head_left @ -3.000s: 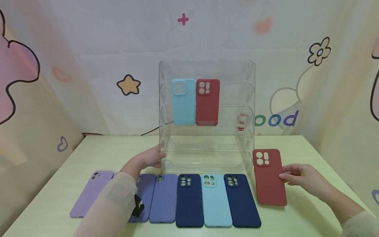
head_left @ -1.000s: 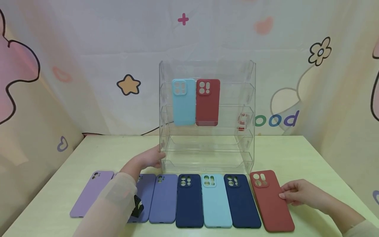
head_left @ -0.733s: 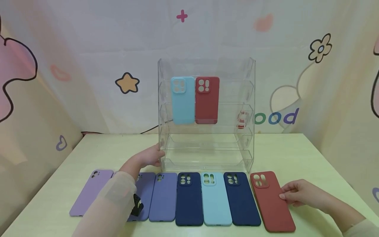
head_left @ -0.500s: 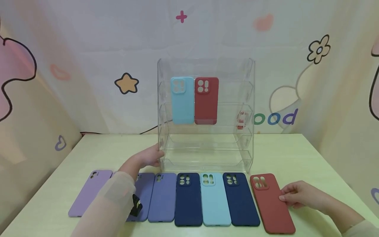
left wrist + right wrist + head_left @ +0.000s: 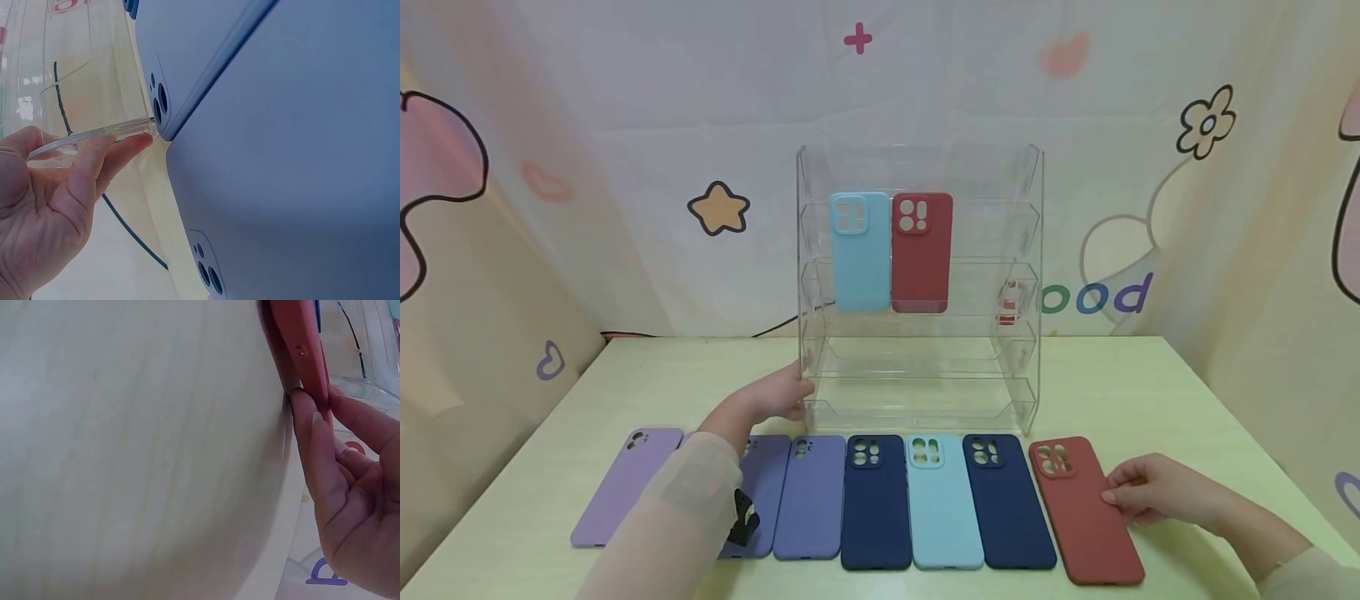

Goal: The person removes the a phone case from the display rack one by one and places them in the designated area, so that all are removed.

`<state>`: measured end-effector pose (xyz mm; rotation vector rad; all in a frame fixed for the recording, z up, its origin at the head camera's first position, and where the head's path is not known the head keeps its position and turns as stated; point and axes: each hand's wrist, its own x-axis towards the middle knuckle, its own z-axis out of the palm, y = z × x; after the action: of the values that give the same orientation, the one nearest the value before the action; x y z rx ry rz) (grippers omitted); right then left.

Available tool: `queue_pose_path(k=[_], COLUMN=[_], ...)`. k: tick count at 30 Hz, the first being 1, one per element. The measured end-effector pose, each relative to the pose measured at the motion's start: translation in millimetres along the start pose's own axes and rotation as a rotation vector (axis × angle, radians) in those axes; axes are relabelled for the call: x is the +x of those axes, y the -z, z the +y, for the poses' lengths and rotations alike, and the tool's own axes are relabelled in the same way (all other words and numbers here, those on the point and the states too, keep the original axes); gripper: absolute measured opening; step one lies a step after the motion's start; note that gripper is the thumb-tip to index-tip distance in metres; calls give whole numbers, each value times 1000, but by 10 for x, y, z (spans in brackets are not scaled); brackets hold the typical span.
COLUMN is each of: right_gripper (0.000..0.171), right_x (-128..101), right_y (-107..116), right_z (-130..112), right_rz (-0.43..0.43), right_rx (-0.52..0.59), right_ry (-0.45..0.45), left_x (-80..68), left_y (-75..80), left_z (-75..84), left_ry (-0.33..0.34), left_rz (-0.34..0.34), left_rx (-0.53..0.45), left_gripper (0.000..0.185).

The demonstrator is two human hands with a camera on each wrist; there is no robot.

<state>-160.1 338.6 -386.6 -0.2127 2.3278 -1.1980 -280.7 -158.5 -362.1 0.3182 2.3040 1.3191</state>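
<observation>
Since three seconds ago the flat red silicone phone case (image 5: pixel 1085 510) has come down to lie on the table, its edge pinched by the right hand (image 5: pixel 1157 492), while farther off the left hand (image 5: pixel 772 398) grips the clear acrylic tiered rack (image 5: pixel 1028 250).
</observation>
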Motion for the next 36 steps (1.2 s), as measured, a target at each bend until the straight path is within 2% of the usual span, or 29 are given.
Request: queue_pose_path(k=[9, 15, 20, 27, 36], right_gripper=[31, 31, 29, 27, 24], right_x=[68, 100, 132, 210, 234], right_y=[-37, -59, -93, -166, -166], right_z=[-63, -104, -113, -177, -222], right_rz=[-1, -9, -26, -37, -29], right_rx=[-3, 9, 28, 4, -7], right_ry=[-11, -15, -6, 31, 3], left_x=[-22, -20, -28, -32, -11], left_y=[-19, -1, 2, 11, -9], left_z=[10, 12, 14, 25, 12], left_ry=[0, 7, 13, 8, 1], left_rz=[-11, 8, -7, 9, 3], left_rx=[-3, 4, -22, 3, -18], left_gripper=[68, 69, 69, 68, 69])
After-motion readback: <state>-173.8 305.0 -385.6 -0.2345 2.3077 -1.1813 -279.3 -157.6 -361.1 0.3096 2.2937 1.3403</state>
